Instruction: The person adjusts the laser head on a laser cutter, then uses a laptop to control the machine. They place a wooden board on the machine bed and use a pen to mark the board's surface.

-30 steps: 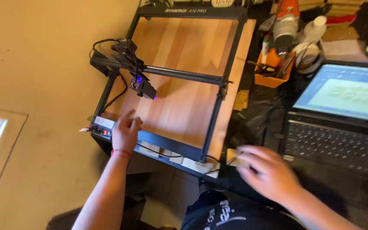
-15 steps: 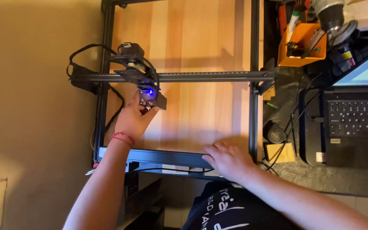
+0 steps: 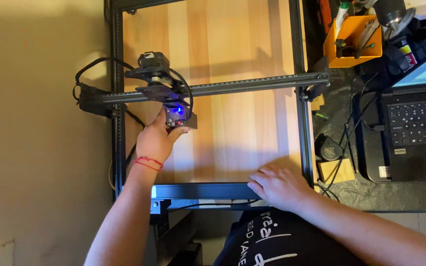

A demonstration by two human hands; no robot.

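A black laser engraver frame (image 3: 117, 148) lies over a light wooden board (image 3: 232, 98). Its crossbar (image 3: 252, 86) carries a laser head (image 3: 176, 114) that glows blue. My left hand (image 3: 155, 140), with a red string on the wrist, holds the laser head from below, fingers wrapped around its lower part. My right hand (image 3: 278, 186) rests flat on the near rail of the frame (image 3: 203, 191) and the board's front edge, fingers together, holding nothing.
A black laptop (image 3: 410, 123) sits open at the right. An orange tray (image 3: 353, 42) with pens and tools stands at the back right, with cables and a small dark round object (image 3: 327, 148) beside the frame. Tan floor lies to the left.
My left hand went from the frame's near corner up to the laser head and gripped it. My right hand moved from beside the laptop to the near rail. The view shifted left.
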